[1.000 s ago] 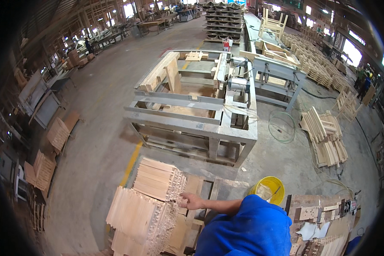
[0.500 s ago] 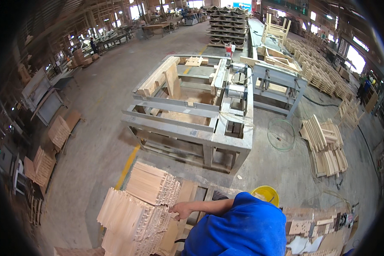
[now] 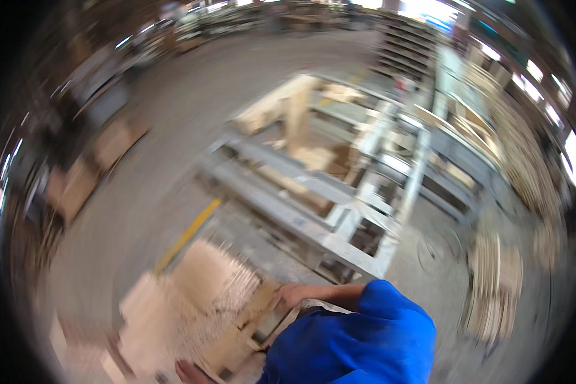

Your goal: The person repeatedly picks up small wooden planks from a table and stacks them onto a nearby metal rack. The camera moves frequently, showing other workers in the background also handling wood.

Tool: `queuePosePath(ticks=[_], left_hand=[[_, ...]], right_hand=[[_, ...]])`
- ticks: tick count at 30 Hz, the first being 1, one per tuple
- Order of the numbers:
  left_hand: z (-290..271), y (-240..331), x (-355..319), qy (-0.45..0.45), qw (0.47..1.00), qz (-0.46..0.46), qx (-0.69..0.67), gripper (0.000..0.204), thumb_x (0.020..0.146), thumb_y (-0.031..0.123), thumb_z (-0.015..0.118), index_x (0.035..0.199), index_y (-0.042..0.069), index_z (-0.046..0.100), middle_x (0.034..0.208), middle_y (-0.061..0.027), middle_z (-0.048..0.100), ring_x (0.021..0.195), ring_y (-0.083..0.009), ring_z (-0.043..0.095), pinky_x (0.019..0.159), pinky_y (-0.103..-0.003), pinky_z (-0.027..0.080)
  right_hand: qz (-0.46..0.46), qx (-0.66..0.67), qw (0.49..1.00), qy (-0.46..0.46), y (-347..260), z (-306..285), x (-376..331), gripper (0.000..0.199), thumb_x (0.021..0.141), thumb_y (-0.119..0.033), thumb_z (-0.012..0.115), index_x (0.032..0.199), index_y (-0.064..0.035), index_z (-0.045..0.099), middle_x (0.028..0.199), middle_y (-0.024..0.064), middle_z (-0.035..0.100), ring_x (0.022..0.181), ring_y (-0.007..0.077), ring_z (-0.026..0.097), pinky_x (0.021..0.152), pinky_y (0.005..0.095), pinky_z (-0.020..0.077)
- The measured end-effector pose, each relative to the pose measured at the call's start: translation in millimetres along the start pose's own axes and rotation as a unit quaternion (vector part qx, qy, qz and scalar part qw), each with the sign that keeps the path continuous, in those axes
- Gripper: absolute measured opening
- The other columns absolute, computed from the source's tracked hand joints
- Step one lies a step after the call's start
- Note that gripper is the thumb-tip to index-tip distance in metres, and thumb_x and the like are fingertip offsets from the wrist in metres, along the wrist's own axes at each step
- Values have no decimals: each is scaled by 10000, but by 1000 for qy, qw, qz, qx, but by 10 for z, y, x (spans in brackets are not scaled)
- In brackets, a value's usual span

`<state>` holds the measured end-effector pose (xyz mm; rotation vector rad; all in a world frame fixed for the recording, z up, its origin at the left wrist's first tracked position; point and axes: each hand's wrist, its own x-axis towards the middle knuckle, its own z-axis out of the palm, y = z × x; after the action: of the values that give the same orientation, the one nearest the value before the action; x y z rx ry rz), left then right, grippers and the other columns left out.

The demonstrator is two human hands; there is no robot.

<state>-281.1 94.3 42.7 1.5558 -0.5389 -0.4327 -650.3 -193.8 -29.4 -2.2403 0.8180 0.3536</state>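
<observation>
Motion smears this moment. My right hand (image 3: 290,296) reaches leftward from the blue sleeve and hangs by the right side of the stacked wooden strips (image 3: 201,275), over a flat brown board (image 3: 257,306). Its fingers are blurred, so whether they grip anything does not show. At the lower edge, my left hand (image 3: 189,371) shows in part beside the near end of the stack; its fingers are also unclear. The pale strips lie in neat piles, with their right ends forming a rough, notched face.
Beyond the stack stands a grey metal frame table (image 3: 281,185) with boards on it. Curved wooden parts (image 3: 493,288) are piled on the floor at right. A yellow floor line (image 3: 189,235) runs left of the table. Wooden stacks (image 3: 77,185) stand far left.
The view has swung and tilted, shifting the table right. My right hand has drawn away from the strips' ends, rightward. My left hand has come into view at the lower edge.
</observation>
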Motion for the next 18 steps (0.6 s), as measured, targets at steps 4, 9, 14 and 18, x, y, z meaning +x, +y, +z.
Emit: queuePosePath(ticks=[4, 9, 14, 18], left_hand=[[-283, -223, -564, 185, 981, -39, -49, 339, 1072, 210, 541, 1359, 39, 602, 1350, -143, 654, 1249, -265, 611, 1081, -439, 447], [-34, 141, -1283, 336, 914, -97, 208, 385, 1021, 301, 664, 1290, 25, 671, 1077, -203, 763, 997, -355, 744, 847, -455, 582], [-22, 545, -2211, 520, 846, -71, 94, 424, 1008, 298, 711, 1309, 1, 673, 1025, -153, 776, 895, -188, 723, 806, -347, 575], [29, 593, -2916, 644, 760, -67, 57, 446, 978, 292, 721, 1318, 9, 665, 1028, -164, 772, 919, -276, 746, 825, -374, 576]], right_hand=[[-86, 50, 994, -37, -419, -45, 121, 431, 975, -364, 696, 1332, -126, 652, 1208, 183, 718, 1110, 334, 701, 930, 452, 563], [-65, 138, 975, -160, -879, 250, 27, 433, 977, -225, 724, 1341, -6, 636, 1169, 173, 736, 1057, 253, 727, 931, 361, 568], [-171, 17, 907, -384, -1279, 370, 265, 453, 967, -222, 733, 1337, 19, 630, 1142, 158, 743, 1051, 238, 713, 917, 373, 566], [-313, -114, 842, -424, -1786, 419, 763, 416, 956, -209, 737, 1297, 13, 649, 1074, 119, 744, 975, 196, 705, 876, 349, 569]])
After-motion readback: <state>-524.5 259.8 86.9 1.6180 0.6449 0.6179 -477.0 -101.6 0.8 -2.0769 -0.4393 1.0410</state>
